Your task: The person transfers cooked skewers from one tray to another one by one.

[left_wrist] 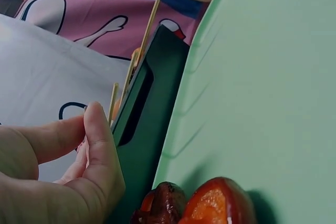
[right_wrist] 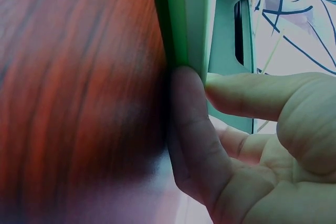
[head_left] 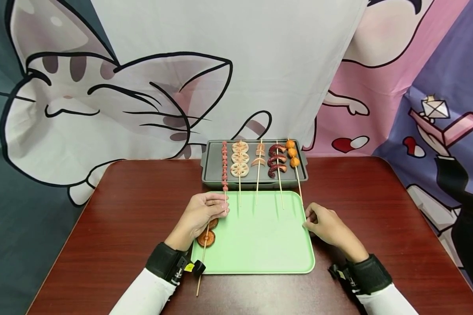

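Observation:
A pale green tray (head_left: pixel 260 245) lies on the dark red table, with a dark grill pan (head_left: pixel 213 173) just behind it. Several skewers rest across the pan, their sticks reaching over the green tray. My left hand (head_left: pixel 223 209) pinches the stick end of the leftmost one, a skewer of small red pieces (head_left: pixel 224 166); in the left wrist view the thumb (left_wrist: pixel 97 129) curls beside a stick. Under that hand a mushroom skewer (head_left: pixel 206 238) lies on the tray's left edge. My right hand (head_left: pixel 306 221) pinches the tray's right rim (right_wrist: pixel 191 35).
On the pan also lie a lotus root skewer (head_left: pixel 239 158), a pale pink skewer (head_left: pixel 259 156), a dark curled skewer (head_left: pixel 277 161) and an orange ball skewer (head_left: pixel 292 153). A cartoon-print cloth (head_left: pixel 142 87) hangs behind the table (head_left: pixel 122 218).

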`<state>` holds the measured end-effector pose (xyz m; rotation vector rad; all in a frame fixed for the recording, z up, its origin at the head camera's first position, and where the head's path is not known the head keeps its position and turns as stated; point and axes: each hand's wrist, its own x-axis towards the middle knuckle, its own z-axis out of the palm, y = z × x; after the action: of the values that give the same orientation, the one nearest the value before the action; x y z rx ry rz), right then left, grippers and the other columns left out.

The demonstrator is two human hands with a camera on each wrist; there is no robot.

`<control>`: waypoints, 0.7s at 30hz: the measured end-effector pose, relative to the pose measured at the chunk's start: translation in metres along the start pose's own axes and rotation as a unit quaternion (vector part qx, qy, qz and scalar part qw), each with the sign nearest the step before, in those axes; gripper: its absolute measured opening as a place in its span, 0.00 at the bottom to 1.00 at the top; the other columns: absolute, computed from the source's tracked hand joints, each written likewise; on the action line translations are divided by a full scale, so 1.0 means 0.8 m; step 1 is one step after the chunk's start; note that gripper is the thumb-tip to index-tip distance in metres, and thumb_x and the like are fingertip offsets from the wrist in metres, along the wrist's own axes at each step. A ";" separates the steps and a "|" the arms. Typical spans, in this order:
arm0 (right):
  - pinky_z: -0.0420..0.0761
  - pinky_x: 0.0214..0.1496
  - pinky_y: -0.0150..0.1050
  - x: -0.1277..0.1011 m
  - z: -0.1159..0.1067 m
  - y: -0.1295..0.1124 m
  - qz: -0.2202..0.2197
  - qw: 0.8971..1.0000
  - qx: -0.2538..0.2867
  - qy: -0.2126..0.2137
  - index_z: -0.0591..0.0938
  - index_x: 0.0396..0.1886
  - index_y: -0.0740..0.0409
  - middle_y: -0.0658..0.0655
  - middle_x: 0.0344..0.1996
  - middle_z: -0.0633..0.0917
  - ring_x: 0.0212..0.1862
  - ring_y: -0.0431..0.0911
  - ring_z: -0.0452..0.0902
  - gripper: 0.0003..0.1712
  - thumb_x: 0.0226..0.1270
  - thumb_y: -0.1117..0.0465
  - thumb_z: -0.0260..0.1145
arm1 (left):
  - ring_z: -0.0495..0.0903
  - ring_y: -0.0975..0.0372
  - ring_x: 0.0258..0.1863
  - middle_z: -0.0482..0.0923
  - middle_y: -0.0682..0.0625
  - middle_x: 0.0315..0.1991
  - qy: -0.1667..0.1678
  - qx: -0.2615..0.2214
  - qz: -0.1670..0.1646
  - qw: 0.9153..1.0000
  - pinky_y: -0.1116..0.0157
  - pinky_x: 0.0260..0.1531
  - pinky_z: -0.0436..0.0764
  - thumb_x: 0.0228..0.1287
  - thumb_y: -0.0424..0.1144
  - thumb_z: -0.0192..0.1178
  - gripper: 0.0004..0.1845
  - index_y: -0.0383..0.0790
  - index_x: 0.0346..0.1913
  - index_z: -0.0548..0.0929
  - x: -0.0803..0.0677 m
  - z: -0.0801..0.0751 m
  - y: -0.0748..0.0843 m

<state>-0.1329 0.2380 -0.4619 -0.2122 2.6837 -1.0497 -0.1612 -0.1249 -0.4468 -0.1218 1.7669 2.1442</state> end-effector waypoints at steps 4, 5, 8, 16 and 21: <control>0.84 0.30 0.35 0.000 0.000 0.000 -0.006 1.000 -0.004 0.000 0.76 0.41 0.63 0.55 0.30 0.82 0.27 0.42 0.82 0.07 0.68 0.69 0.67 | 0.88 0.64 0.32 0.86 0.47 0.36 -0.004 0.010 0.006 1.000 0.71 0.35 0.89 0.67 0.17 0.59 0.21 0.14 0.62 0.73 -0.002 -0.001 0.001; 0.84 0.31 0.35 0.000 0.000 0.000 -0.006 1.000 -0.005 0.001 0.76 0.41 0.63 0.54 0.30 0.82 0.27 0.42 0.81 0.07 0.68 0.69 0.67 | 0.89 0.64 0.31 0.87 0.47 0.36 -0.005 0.012 0.007 1.000 0.71 0.35 0.89 0.67 0.17 0.60 0.21 0.14 0.62 0.73 -0.002 -0.001 0.001; 0.83 0.31 0.35 0.000 -0.001 0.000 -0.008 1.000 -0.009 0.002 0.76 0.41 0.62 0.54 0.30 0.82 0.27 0.41 0.81 0.07 0.68 0.69 0.66 | 0.88 0.64 0.31 0.87 0.45 0.36 -0.009 0.026 0.008 1.000 0.70 0.35 0.89 0.66 0.18 0.61 0.22 0.13 0.61 0.73 -0.004 -0.001 0.002; 0.83 0.31 0.36 0.000 -0.001 0.000 -0.006 1.000 -0.006 0.003 0.76 0.41 0.63 0.54 0.29 0.82 0.28 0.42 0.81 0.07 0.68 0.69 0.67 | 0.87 0.62 0.29 0.83 0.40 0.35 -0.022 0.073 0.009 0.997 0.68 0.34 0.90 0.64 0.17 0.61 0.18 0.14 0.56 0.75 -0.016 0.000 0.002; 0.83 0.31 0.36 0.000 0.000 0.001 -0.004 1.000 -0.002 0.001 0.76 0.41 0.63 0.54 0.30 0.83 0.28 0.42 0.82 0.08 0.68 0.69 0.67 | 0.87 0.62 0.30 0.81 0.40 0.34 -0.033 0.099 0.013 0.994 0.68 0.35 0.90 0.62 0.17 0.60 0.17 0.14 0.54 0.75 -0.025 0.000 0.003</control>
<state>-0.1330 0.2387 -0.4629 -0.2226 2.6885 -1.0481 -0.1431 -0.1296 -0.4384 0.0233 1.9388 1.9544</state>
